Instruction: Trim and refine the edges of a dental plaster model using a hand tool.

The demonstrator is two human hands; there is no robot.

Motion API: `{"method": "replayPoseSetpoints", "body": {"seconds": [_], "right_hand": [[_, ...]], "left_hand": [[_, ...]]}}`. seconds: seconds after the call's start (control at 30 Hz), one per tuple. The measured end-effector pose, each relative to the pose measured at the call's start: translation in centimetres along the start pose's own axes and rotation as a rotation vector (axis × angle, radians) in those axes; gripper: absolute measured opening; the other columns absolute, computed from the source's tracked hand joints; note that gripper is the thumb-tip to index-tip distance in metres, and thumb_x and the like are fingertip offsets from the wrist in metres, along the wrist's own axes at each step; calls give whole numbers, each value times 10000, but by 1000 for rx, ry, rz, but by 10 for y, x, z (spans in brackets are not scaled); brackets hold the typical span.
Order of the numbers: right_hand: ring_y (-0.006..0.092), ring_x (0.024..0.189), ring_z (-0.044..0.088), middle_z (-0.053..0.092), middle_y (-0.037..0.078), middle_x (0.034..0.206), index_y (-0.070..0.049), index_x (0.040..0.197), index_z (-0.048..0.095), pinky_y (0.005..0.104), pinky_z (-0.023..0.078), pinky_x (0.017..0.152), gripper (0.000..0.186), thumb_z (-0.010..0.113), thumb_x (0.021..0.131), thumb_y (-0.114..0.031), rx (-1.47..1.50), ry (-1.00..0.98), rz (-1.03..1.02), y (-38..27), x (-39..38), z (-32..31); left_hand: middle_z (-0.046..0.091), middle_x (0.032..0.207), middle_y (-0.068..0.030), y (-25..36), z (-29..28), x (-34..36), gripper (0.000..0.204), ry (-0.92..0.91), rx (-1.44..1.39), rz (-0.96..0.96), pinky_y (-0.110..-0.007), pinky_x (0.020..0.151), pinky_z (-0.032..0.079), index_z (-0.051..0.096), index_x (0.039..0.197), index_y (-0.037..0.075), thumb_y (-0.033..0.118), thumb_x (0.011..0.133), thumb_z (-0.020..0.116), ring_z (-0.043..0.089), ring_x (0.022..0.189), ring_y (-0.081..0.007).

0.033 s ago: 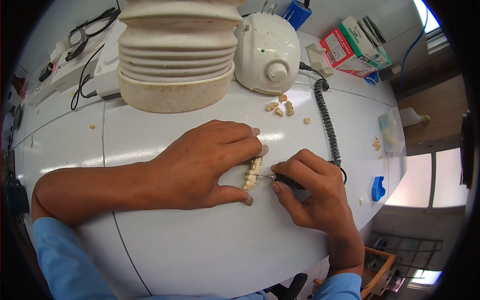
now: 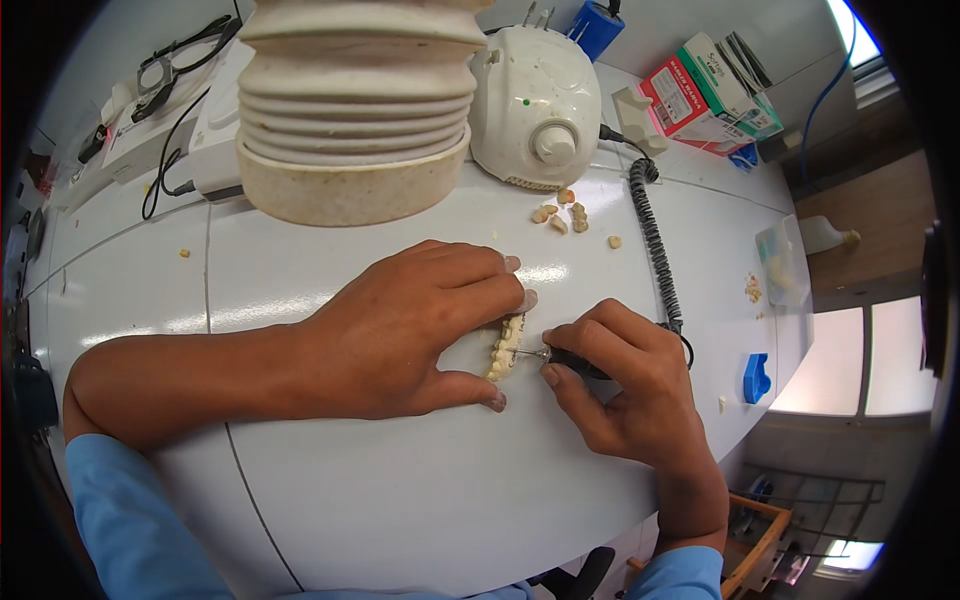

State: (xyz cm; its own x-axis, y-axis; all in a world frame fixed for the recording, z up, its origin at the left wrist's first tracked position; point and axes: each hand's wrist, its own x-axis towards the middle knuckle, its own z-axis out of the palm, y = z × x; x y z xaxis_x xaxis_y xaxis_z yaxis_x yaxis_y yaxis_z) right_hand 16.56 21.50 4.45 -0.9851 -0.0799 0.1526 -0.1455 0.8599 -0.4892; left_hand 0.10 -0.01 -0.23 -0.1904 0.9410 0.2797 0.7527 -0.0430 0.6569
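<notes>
A cream-coloured dental bridge (image 2: 503,352), a short row of joined teeth with small dark marks, is steadied by my left hand (image 2: 410,325). The thumb lies by its near end and the fingers are at its far end; the palm side is hidden. Coming in from the right, my right hand (image 2: 635,385) grips a dark handpiece (image 2: 577,363) between thumb and fingers. Its thin metal bur (image 2: 530,352) points left and reaches the bridge's right side; whether the tip touches cannot be made out.
A ribbed white suction hose (image 2: 355,150) hangs over the far bench. Behind stands a white control unit (image 2: 540,105), a coiled cord (image 2: 652,230) running from its side. Loose tooth pieces (image 2: 578,217) lie nearby. Rightward are a clear tub (image 2: 783,262) and a blue holder (image 2: 757,378).
</notes>
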Motion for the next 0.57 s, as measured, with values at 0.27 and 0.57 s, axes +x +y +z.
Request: {"method": "replayPoseSetpoints", "body": {"seconds": [0.27, 0.57], "right_hand": [[295, 707, 686, 655, 92, 868, -57, 1061, 761, 399, 546, 626, 187, 834, 891, -86, 29, 45, 33, -1, 3, 3], [307, 739, 705, 691, 107, 901, -62, 1066, 751, 424, 554, 681, 152, 798, 951, -150, -37, 261, 75, 44, 0, -3]], "left_hand": [[642, 1462, -253, 0, -6, -3, 771, -4, -5, 0, -500, 1133, 522, 667, 1404, 26, 375, 795, 986, 632, 1351, -425], [649, 1413, -243, 4, -12, 4, 863, -32, 70, -14, -484, 1183, 507, 598, 1468, 70, 421, 787, 996, 623, 1381, -421]]}}
